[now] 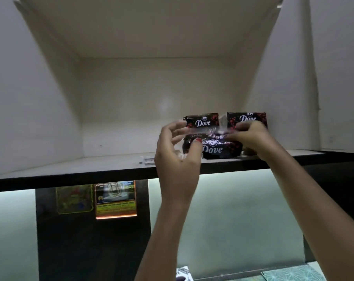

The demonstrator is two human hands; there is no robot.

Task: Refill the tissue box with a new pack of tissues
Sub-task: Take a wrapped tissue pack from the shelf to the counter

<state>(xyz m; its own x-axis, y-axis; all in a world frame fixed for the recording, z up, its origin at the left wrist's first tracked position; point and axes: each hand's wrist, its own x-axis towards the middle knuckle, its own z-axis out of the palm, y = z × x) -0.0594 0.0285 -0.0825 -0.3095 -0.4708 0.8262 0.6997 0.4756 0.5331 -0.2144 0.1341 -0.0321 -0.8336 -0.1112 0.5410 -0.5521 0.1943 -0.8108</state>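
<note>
Several dark "Dove" tissue packs [214, 149] sit inside a clear plastic outer wrap on an open cabinet shelf [111, 165], two packs standing behind [202, 121] and others in front. My left hand [178, 151] is at the bundle's left end, thumb pressed on the front pack, fingers spread near the clear wrap. My right hand [251, 136] pinches the clear wrap [222, 122] at the bundle's top right. No tissue box is in view.
The shelf's dark front edge [70, 179] runs across the view. Small white items [147, 159] lie on the shelf left of the packs. Below hang stickers or cards [115, 197] on a dark panel; a patterned surface [294, 272] shows at the bottom right.
</note>
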